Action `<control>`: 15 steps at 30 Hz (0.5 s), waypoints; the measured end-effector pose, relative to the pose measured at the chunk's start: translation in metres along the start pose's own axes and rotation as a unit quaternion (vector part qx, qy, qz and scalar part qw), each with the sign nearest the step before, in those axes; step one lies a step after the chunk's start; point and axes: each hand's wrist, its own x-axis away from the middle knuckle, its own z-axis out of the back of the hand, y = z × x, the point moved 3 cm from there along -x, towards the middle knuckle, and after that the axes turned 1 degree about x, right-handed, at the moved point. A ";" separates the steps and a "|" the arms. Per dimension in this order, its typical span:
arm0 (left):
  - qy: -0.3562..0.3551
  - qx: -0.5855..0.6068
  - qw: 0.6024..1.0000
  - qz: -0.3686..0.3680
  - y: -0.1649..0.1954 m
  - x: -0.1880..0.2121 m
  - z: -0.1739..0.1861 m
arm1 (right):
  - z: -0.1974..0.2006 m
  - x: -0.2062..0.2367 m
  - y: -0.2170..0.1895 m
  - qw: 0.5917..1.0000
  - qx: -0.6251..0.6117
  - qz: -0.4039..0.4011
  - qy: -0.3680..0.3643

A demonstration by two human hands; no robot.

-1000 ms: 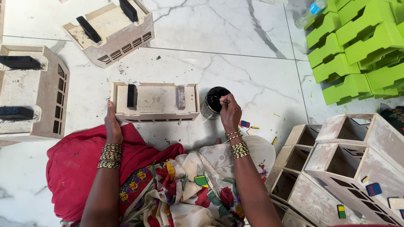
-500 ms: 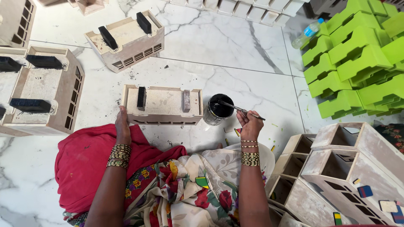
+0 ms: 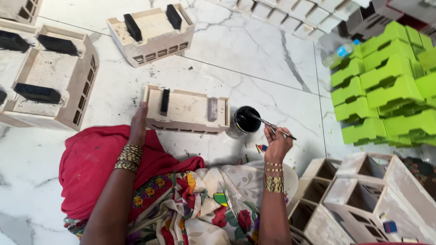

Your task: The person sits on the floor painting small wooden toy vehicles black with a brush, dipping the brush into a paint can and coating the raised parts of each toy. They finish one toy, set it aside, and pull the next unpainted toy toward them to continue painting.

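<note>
- Holding a thin brush [image 3: 272, 126] in a pinch between right hand [image 3: 278, 144] fingertips, bristle end over the black paint tin [image 3: 245, 121] mouth.
- I see left hand [image 3: 138, 123] laid flat, fingers together, on the near left corner of the pale wooden box [image 3: 187, 110].
- Box sits on the marble floor [image 3: 254, 54], just beside the tin, one strip black, other strip still grey.
- I judge the box stiff and light, rough-edged; best gripped by side walls, away from wet black.
- Brush is slim, easy to twirl; hold near mid-handle.
- Tin looks tippy and messy if knocked.
- Brush tip against dark paint is hard to make out; I can't tell if it dips.
- Finished boxes [image 3: 150, 27] upper left and green pieces [image 3: 381, 90] at right are cut off by the frame.
</note>
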 end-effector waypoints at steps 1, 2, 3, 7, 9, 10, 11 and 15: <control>-0.009 -0.023 0.997 -0.071 0.002 -0.001 0.000 | -0.015 0.010 -0.010 0.998 0.025 0.049 -0.031; -0.017 -0.047 0.989 -0.138 0.004 0.000 -0.001 | -0.030 0.021 -0.021 0.992 0.051 0.096 -0.062; -0.028 -0.072 0.977 -0.200 0.005 0.004 -0.002 | -0.045 0.033 -0.029 0.983 0.072 0.127 -0.108; 0.000 0.065 0.998 -0.012 -0.003 0.004 -0.005 | -0.107 0.067 -0.034 0.936 0.166 0.202 -0.235; 0.005 0.090 0.995 0.052 -0.002 0.003 -0.006 | -0.128 0.076 -0.029 0.918 0.210 0.215 -0.260; 0.001 0.096 0.994 0.061 0.000 0.003 -0.007 | -0.134 0.080 -0.025 0.911 0.230 0.216 -0.265; -0.002 0.101 0.992 0.069 0.001 0.004 -0.007 | -0.139 0.084 -0.022 0.904 0.250 0.216 -0.271; -0.002 0.110 0.993 0.045 0.003 0.001 -0.008 | -0.152 0.089 -0.012 0.896 0.264 0.222 -0.281</control>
